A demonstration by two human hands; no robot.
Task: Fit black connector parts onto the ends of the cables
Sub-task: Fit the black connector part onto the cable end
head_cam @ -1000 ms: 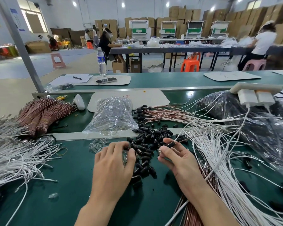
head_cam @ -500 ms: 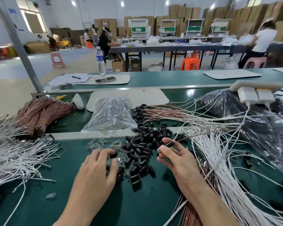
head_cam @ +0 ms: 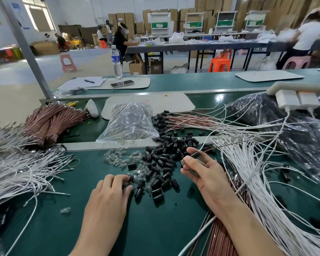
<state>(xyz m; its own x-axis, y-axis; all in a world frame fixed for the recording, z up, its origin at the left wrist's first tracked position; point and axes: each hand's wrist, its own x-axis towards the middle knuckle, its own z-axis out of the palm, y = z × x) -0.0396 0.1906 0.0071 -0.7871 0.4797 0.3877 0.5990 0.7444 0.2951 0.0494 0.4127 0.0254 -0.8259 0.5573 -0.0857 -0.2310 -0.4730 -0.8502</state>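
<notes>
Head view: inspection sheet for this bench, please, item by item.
Surface: green mat.
Job's things: loose connectors piled mid-bench, mixed with clear parts.
Clutter: clear bag, black bag, bottle, phone, pen, charger strip.
Hands: left hand has fingertips on parts at the pile's edge, grip unclear; right hand pinches a brown cable carrying one connector.
Cables: white cables heaped left and right; brown bundles far left.
Surroundings: people seated at tables behind; boxes stacked along the wall; stool.
</notes>
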